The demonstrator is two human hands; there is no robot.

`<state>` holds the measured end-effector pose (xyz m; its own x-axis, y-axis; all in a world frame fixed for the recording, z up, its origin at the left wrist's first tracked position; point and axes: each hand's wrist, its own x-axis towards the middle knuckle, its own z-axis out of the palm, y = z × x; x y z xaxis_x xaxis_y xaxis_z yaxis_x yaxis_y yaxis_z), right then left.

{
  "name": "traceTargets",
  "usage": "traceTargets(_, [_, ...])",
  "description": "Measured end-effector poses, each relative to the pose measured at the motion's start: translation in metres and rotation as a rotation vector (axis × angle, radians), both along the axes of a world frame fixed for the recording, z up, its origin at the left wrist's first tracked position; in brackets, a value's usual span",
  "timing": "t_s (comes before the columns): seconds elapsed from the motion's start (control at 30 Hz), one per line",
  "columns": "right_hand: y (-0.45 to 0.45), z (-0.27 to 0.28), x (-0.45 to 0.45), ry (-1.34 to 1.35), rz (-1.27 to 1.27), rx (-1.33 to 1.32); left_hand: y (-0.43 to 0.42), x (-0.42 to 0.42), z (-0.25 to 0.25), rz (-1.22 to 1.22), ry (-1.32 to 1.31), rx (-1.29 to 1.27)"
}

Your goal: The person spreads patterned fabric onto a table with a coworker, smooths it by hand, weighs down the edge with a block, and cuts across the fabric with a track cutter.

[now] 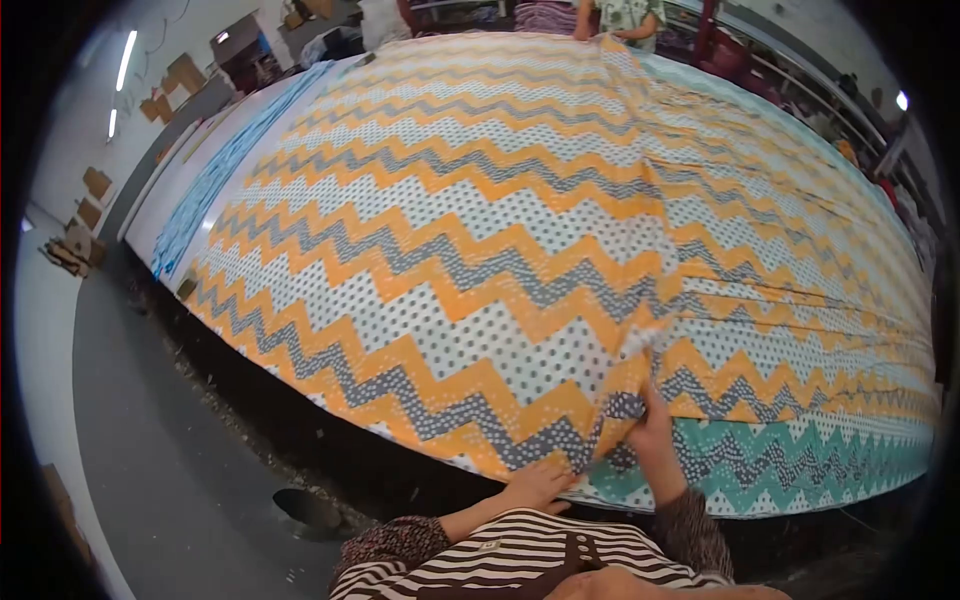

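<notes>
A wide sheet of orange, grey and white zigzag fabric (480,215) covers most of the big table. At the near edge, my left hand (537,486) lies on this sheet with its fingers stretched out. My right hand (652,432) is closed around a raised fold of the same fabric, a little further right. That fold (650,200) runs away from me to the far side of the table. Teal zigzag fabric (770,465) shows beneath the orange layer at the near right. The fingertips of my right hand are partly hidden by the cloth.
Across the table a person (625,15) stands with hands at the far end of the fold. A bunched blue cloth strip (225,165) lies along the left side. Wrinkled orange fabric (800,230) spreads on the right. Grey floor (130,400) borders the table's left.
</notes>
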<state>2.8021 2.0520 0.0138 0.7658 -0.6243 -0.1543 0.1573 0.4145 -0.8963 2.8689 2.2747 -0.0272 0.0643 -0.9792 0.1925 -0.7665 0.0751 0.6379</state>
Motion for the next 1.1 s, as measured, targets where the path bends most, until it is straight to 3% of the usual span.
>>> traceTargets(0.03, [-0.041,0.005,0.012,-0.221,-0.116,0.592,0.000,-0.003,0.010,0.066,0.001,0.042])
traceTargets(0.07, [-0.078,0.019,0.010,-0.219,-0.184,0.420,-0.001,-0.006,0.016,0.132,0.000,0.082])
traceTargets(0.1, [-0.132,0.004,0.000,-0.379,-0.276,0.421,-0.002,-0.010,0.018,0.116,-0.008,0.077])
traceTargets(0.13, [-0.164,0.031,-0.017,-0.293,-0.450,0.270,-0.003,-0.015,0.020,0.197,-0.065,0.131])
traceTargets(0.2, [-0.221,0.076,-0.075,-0.359,-0.584,0.210,-0.003,-0.029,0.023,0.265,-0.122,0.194])
traceTargets(0.23, [-0.285,0.059,-0.126,-0.503,-0.551,0.153,-0.007,-0.034,0.026,0.350,-0.157,0.124])
traceTargets(0.27, [-0.267,0.109,-0.148,-0.318,-0.830,0.072,-0.011,-0.039,0.028,0.439,-0.191,0.053])
traceTargets(0.3, [-0.289,0.117,-0.188,-0.361,-0.930,0.015,-0.013,-0.043,0.027,0.474,-0.189,0.042])
traceTargets(0.33, [-0.278,0.142,-0.225,-0.355,-0.943,-0.017,-0.015,-0.046,0.025,0.508,-0.188,0.034])
traceTargets(0.37, [-0.319,0.108,-0.296,-0.402,-0.882,-0.306,-0.015,-0.051,0.026,0.527,-0.190,0.021])
traceTargets(0.4, [-0.303,0.130,-0.341,-0.566,-0.677,0.014,-0.017,-0.054,0.026,0.549,-0.193,0.004])
traceTargets(0.47, [-0.248,0.148,-0.389,-0.607,-0.638,0.058,-0.014,-0.056,0.023,0.559,-0.182,-0.041])
traceTargets(0.5, [-0.255,0.130,-0.420,-0.579,-0.657,0.071,-0.010,-0.055,0.017,0.568,-0.152,-0.013])
traceTargets(0.57, [-0.276,0.071,-0.486,-0.229,-0.900,-0.037,-0.007,-0.054,0.011,0.578,-0.115,0.032])
traceTargets(0.63, [-0.288,0.038,-0.518,0.008,-0.585,-0.126,-0.005,-0.058,0.010,0.590,-0.046,0.081])
traceTargets(0.73, [-0.267,0.025,-0.520,0.212,-0.436,-0.103,-0.011,-0.062,0.016,0.653,0.051,0.131])
traceTargets(0.8, [-0.274,-0.006,-0.540,0.915,-0.198,-0.284,-0.011,-0.060,0.018,0.704,0.088,0.160])
traceTargets(0.93, [-0.254,-0.031,-0.534,0.835,-0.206,-0.421,-0.008,-0.049,0.012,0.735,0.156,0.266])
traceTargets(1.03, [-0.244,-0.021,-0.531,0.802,-0.222,-0.371,-0.010,-0.046,0.013,0.650,0.071,0.245])
traceTargets(1.1, [-0.247,-0.026,-0.532,0.849,-0.199,-0.405,-0.013,-0.045,0.017,0.577,-0.120,0.291])
